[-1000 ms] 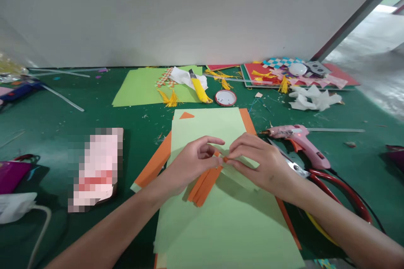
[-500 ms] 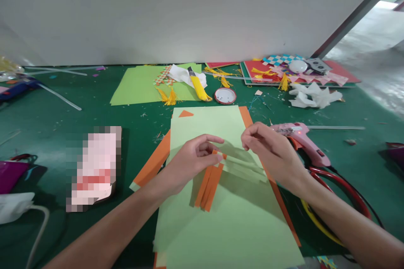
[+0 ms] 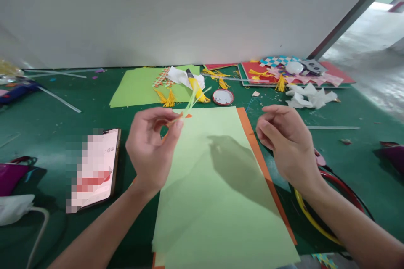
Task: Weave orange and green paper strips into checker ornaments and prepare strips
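My left hand [image 3: 151,147] pinches a small bundle of woven paper strips [image 3: 193,101] between thumb and fingertips. Light green ends fan upward from it, and a bit of orange shows at the fingers. The bundle is held above the far left part of a stack of light green paper [image 3: 221,218]. My right hand [image 3: 288,147] hovers past the stack's right side, fingers loosely curled, with nothing visible in it. Orange paper [image 3: 257,155] sticks out along the stack's right edge. A small orange scrap [image 3: 188,116] shows near the top of the stack.
Behind my right hand, a pink glue gun [image 3: 320,157] is mostly hidden, near red and yellow rings [image 3: 303,210]. A phone [image 3: 107,172] lies at left. Farther back are a yellow cutter [image 3: 198,91], a round lid [image 3: 223,97], yellow tassels [image 3: 170,98] and crumpled tissue [image 3: 312,96].
My left hand has lifted the strips off the green paper, moving left and tilting them up. My right hand has moved right and up, away from the strips.
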`<state>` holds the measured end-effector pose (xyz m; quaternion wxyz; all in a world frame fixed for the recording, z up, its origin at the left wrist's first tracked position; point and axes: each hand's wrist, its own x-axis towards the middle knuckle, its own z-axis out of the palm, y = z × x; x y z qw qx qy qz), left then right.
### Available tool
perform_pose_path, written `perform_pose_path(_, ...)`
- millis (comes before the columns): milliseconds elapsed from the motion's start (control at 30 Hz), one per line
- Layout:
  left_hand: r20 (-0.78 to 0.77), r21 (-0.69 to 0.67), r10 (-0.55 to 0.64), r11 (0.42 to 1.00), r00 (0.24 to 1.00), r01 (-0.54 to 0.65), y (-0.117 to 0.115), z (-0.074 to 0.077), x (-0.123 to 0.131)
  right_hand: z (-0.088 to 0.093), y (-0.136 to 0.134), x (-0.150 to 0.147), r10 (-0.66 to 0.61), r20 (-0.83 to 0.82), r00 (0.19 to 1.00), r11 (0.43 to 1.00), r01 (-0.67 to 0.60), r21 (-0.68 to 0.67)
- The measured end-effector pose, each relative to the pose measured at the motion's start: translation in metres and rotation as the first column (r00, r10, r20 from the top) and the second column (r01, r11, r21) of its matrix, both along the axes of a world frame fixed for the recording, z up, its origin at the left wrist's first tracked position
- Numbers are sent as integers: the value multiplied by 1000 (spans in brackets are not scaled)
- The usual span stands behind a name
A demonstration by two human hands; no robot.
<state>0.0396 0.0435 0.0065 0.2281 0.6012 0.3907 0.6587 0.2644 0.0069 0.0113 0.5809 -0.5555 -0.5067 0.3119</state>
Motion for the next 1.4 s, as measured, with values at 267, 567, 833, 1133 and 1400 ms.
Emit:
perform_pose_path(267, -866, -59, -369, 745, 337, 664, -12, -15, 9, -2, 6, 5, -19, 39, 999, 998, 16, 66)
perform_pose_path(567, -934, -14, -162, 908, 318, 419, -26, -4, 5, 14, -12, 33, 79, 636, 768, 994, -113, 13)
perform_pose_path(833, -986, 57, -3, 934, 169, 352, -49, -18, 10, 10, -48, 66, -117, 881, 459, 993, 53, 104)
perform_pose_path(1133, -974, -56, -156, 867, 162, 495, -27, -7, -9, -17, -64, 120, 102, 969, 225, 902, 390, -186)
perform_pose_path(1400, -983, -18, -111, 849, 145, 528, -24, -9, 7, -28, -58, 120, 160, 951, 264, 910, 335, -246)
